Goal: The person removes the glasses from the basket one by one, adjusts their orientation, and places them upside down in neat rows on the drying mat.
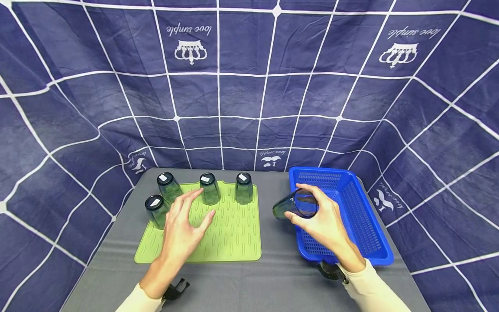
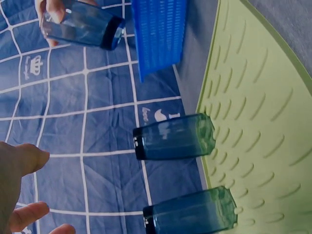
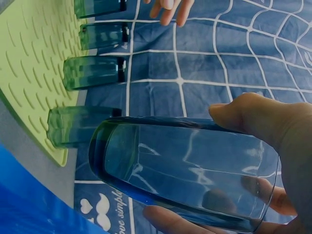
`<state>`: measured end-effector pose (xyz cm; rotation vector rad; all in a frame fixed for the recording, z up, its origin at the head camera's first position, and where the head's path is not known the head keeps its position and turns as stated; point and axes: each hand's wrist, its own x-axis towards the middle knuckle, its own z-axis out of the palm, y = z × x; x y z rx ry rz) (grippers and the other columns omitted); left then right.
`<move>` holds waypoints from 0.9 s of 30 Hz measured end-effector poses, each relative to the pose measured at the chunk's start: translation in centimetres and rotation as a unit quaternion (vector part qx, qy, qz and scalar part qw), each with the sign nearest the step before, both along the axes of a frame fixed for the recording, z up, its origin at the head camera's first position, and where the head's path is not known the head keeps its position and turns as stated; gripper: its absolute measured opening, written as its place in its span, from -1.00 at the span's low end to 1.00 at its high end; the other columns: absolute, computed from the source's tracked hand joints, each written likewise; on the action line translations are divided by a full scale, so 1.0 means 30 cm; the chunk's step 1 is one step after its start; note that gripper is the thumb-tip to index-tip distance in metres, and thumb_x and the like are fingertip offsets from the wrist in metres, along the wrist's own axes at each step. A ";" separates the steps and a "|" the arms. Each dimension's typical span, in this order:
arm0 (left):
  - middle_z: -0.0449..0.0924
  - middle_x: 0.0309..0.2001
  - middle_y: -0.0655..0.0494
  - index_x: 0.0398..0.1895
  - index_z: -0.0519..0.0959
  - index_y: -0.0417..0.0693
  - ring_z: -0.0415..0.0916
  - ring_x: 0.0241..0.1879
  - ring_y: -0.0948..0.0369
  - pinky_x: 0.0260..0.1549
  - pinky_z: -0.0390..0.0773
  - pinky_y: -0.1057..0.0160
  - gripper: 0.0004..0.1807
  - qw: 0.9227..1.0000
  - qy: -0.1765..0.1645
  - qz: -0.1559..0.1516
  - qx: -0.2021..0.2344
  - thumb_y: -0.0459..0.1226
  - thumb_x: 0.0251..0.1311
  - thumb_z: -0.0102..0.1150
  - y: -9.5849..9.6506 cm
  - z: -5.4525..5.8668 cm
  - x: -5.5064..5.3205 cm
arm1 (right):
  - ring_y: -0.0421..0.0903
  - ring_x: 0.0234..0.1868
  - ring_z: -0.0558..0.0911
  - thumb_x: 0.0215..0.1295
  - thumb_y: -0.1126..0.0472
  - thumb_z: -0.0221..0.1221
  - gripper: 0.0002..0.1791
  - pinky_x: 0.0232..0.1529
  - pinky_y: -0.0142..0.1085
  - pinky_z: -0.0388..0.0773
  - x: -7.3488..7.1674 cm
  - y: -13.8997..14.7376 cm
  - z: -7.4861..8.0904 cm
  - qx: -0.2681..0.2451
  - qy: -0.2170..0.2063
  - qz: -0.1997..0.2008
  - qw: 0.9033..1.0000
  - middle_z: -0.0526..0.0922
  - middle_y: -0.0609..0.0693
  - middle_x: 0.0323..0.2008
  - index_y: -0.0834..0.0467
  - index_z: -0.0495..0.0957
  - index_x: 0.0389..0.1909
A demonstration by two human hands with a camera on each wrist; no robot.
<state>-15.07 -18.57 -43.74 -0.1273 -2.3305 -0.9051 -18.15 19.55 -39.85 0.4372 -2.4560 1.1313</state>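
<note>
My right hand grips a blue-tinted drinking glass between thumb and fingers, near its open rim. The glass is tilted, its thick base pointing left, above the basket's left edge. In the right wrist view the thumb lies along one side of the glass and fingers along the other. My left hand hovers over the green mat, fingers spread and holding nothing. Several matching glasses stand upside down on the mat: one at the back right, one at back middle, others at the left.
A blue perforated plastic basket sits on the grey tabletop at the right. Blue cloth with white grid lines hangs behind and at both sides. Both wrists wear black straps.
</note>
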 end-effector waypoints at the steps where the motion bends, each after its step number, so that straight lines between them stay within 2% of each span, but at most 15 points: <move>1: 0.71 0.47 -0.07 0.56 0.67 0.09 0.66 0.42 -0.25 0.18 0.54 -0.30 -0.23 1.000 -0.001 -0.003 0.001 -0.19 0.28 0.73 0.007 0.001 0.001 | 0.00 0.06 0.94 0.05 0.07 0.84 -0.10 0.08 -0.51 0.69 0.002 -0.001 0.000 -0.004 -0.003 0.001 1.000 0.94 -0.08 0.11 -0.16 0.71 0.47; 4: 0.70 0.48 -0.06 0.57 0.67 0.11 0.66 0.43 -0.25 0.24 0.55 -0.34 -0.23 1.000 -0.004 -0.015 0.004 -0.18 0.28 0.73 0.026 0.002 0.003 | -0.01 0.08 0.95 0.07 0.05 0.84 -0.11 0.09 -0.61 0.65 0.006 -0.006 -0.001 -0.015 -0.013 0.004 1.000 0.93 -0.10 0.13 -0.18 0.71 0.47; 10: 0.71 0.47 -0.09 0.57 0.67 0.07 0.67 0.44 -0.26 0.39 0.58 -0.43 -0.22 0.999 0.007 -0.037 0.006 -0.19 0.26 0.74 0.061 0.002 0.002 | -0.05 0.10 0.95 0.09 0.05 0.83 -0.11 0.06 -0.51 0.77 0.015 -0.021 -0.001 -0.032 -0.028 0.011 0.999 0.91 -0.11 0.16 -0.22 0.69 0.47; 16: 0.73 0.45 -0.09 0.55 0.68 0.03 0.71 0.40 -0.22 0.34 0.66 -0.37 -0.24 0.998 0.011 -0.058 0.008 -0.18 0.27 0.74 0.094 0.001 0.004 | 0.00 0.13 0.95 0.10 0.08 0.83 -0.11 0.07 -0.54 0.78 0.023 -0.043 -0.007 -0.063 -0.046 0.029 0.997 0.89 -0.07 0.20 -0.18 0.68 0.48; 27: 0.71 0.49 0.00 0.56 0.66 0.05 0.69 0.46 -0.12 0.43 0.66 -0.28 -0.23 0.995 -0.007 -0.098 0.024 -0.18 0.29 0.75 0.159 -0.009 0.013 | 0.00 0.17 0.94 0.11 0.14 0.82 -0.12 0.10 -0.33 0.89 0.031 -0.084 -0.023 -0.114 -0.072 0.045 0.990 0.86 -0.04 0.24 -0.13 0.68 0.46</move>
